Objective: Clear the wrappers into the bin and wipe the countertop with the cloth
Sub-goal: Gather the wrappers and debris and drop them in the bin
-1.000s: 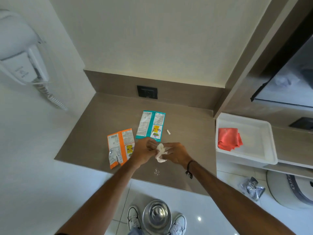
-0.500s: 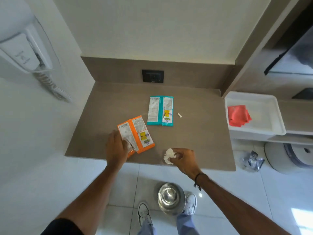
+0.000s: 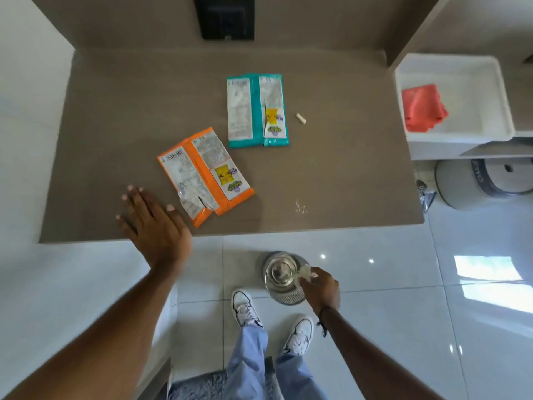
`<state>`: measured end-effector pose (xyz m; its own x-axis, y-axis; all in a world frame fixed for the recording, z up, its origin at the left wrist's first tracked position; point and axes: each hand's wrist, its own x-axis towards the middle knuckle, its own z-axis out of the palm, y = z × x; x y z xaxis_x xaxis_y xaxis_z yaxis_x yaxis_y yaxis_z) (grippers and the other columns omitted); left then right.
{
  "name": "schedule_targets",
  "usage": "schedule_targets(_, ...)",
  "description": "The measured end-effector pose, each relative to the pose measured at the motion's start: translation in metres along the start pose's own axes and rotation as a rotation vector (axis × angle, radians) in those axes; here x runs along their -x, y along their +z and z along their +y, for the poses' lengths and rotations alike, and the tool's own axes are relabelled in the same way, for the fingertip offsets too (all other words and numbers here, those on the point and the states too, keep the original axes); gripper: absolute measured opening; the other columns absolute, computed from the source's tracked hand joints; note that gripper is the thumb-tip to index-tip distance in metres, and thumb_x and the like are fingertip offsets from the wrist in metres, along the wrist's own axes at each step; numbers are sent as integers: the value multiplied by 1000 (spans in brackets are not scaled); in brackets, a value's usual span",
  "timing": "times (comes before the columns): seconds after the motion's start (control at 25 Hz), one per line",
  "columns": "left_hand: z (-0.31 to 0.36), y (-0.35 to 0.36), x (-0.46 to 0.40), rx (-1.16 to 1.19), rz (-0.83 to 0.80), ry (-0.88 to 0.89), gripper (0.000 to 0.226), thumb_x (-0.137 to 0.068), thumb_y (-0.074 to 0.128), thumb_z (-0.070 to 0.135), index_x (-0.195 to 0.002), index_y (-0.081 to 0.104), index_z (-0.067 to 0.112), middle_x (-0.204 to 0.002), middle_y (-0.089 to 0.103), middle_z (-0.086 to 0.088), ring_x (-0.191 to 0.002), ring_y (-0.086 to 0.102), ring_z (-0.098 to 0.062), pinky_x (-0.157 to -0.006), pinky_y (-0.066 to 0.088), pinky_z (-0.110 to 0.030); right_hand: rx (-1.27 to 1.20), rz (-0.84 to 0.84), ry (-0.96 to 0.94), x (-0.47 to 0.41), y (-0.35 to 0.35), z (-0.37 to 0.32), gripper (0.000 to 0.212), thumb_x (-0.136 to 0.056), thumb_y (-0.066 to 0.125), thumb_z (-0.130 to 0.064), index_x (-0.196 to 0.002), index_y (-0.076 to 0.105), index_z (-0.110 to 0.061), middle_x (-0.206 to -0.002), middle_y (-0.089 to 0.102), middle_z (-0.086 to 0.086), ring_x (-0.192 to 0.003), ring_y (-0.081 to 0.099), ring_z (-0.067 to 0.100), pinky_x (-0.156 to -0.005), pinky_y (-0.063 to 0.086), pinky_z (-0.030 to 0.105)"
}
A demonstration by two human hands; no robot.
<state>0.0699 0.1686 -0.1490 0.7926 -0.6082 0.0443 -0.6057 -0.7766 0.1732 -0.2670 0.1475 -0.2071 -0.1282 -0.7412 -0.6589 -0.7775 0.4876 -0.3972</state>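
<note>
An orange wrapper (image 3: 204, 173) lies torn near the front of the brown countertop (image 3: 346, 174), and a teal wrapper (image 3: 256, 110) lies flat behind it. My left hand (image 3: 153, 223) rests spread on the counter's front edge, just left of the orange wrapper, holding nothing. My right hand (image 3: 320, 288) is down over the steel bin (image 3: 281, 277) on the floor, pinching a crumpled white wrapper (image 3: 306, 274) at the bin's lid. A red cloth (image 3: 422, 108) lies folded in a white tray (image 3: 490, 82) at the right.
A small white scrap (image 3: 300, 118) and some crumbs (image 3: 300, 206) lie on the counter. A black socket (image 3: 224, 17) is set in the back wall. A round white appliance (image 3: 484, 183) and a silver wrapper (image 3: 427, 196) are on the floor under the tray. My feet stand by the bin.
My right hand carried the crumpled white wrapper off the counter and down to the bin. My left hand let go of the orange wrapper and moved to the counter's front edge.
</note>
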Motion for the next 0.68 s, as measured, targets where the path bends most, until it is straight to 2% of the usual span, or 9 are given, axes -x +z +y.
schedule_targets(0.16, -9, 16, -2, -60, 126, 33, 60, -107, 25, 30, -159, 26, 0, -171, 24, -19, -159, 23, -39, -127, 16, -57, 69, -66, 152, -43, 50, 27, 40, -79, 67, -34, -119, 70, -25, -116, 73, 11, -107, 68, 33, -85, 57, 34)
schedule_targets(0.28, -9, 21, -3, -100, 172, 37, 62, -107, 21, 33, -161, 25, 2, -172, 22, -17, -160, 20, -36, -129, 14, -56, 51, -97, 205, -52, 61, 47, 53, -72, 74, -37, -124, 67, -25, -114, 73, 13, -97, 73, 36, -85, 60, 43)
schedule_targets(0.4, -8, 17, -1, -86, 163, 38, 63, -106, 21, 33, -161, 24, 1, -172, 22, -17, -160, 20, -37, -128, 13, -56, 13, -71, 176, -37, 47, 55, 48, -70, 70, -33, -117, 70, -25, -105, 76, 13, -88, 74, 38, -81, 61, 45)
schedule_targets(0.48, -5, 14, -2, -76, 139, 26, 64, -105, 20, 33, -160, 25, 0, -171, 23, -18, -159, 21, -39, -128, 15, -58, 17, -54, 70, -24, 27, 51, 37, -70, 66, -29, -107, 74, -25, -96, 78, 12, -88, 73, 35, -81, 60, 39)
schedule_targets(0.56, -3, 8, -2, -70, 94, 12, 65, -104, 21, 33, -160, 25, -1, -171, 23, -19, -159, 22, -39, -128, 16, -59, 10, -19, -97, -3, 6, 35, 26, -74, 63, -26, -97, 75, -25, -91, 79, 6, -87, 73, 29, -74, 57, 28)
schedule_targets(0.68, 4, -6, -1, -48, -8, 15, 66, -104, 24, 32, -160, 25, -3, -171, 22, -20, -159, 20, -40, -128, 14, -61, -28, 35, -420, 31, -25, -22, 13, -79, 61, -29, -83, 73, -27, -77, 77, -5, -69, 72, 11, -61, 48, 13)
